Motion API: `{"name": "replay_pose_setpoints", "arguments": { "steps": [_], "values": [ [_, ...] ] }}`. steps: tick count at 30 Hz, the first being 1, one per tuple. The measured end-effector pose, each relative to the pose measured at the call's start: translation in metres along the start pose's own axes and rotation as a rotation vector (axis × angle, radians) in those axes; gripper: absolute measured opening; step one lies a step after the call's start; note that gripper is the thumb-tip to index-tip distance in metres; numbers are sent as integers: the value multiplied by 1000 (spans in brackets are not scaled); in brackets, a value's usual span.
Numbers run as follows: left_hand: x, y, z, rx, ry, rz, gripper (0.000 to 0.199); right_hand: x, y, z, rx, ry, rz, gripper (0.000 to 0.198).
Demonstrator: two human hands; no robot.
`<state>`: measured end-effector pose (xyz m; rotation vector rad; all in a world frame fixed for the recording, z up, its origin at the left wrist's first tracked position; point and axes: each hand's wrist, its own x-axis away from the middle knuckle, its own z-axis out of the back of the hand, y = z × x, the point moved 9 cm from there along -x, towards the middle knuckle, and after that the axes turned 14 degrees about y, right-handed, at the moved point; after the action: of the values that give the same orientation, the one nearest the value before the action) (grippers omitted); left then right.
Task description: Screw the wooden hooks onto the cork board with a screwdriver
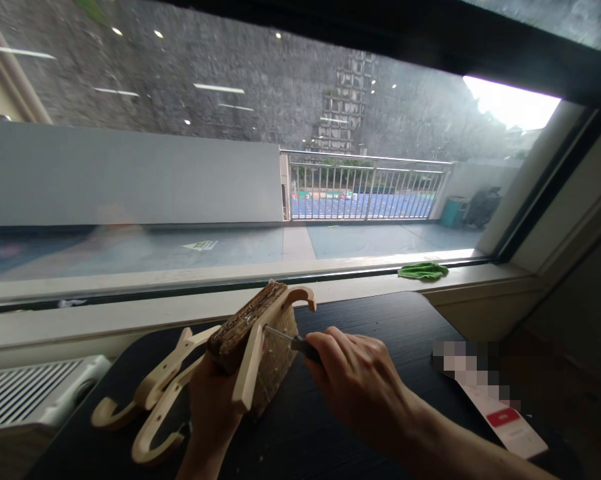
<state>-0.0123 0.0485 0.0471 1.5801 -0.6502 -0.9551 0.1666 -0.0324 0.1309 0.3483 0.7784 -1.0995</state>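
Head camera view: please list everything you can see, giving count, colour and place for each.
wooden hook: one, pale, against the block
loose wooden hooks: at least two, pale, overlapping, table's left
block: one, brown, in left hand
screwdriver: one, dark handle, shaft reaching the hook
table: one, black, below the hands
card: one, pinkish with red, right, partly pixelated
cloth: one, green, windowsill
windowsill: one, whitish, beyond table
slatted unit: one, white, lower left
railing: one, silvery, outside
bin: one, teal, outside right
left hand: one, bare, at block
right hand: one, bare, around screwdriver handle
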Motion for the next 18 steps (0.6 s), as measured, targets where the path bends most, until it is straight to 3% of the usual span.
{"name": "replay_pose_setpoints", "arguments": {
  "steps": [5,10,13,18],
  "values": [
    [-2,-3,4,-99,0,-44,37,8,29,-9,-306,-90,-419,17],
    [2,13,7,-210,81,-79,33,24,47,-36,-797,-317,-806,28],
    [4,16,3,-205,62,-62,35,22,49,-32,-743,-267,-769,27],
    [0,4,3,-150,47,-51,37,8,35,-5,-302,-88,-422,27]
  ]
}}
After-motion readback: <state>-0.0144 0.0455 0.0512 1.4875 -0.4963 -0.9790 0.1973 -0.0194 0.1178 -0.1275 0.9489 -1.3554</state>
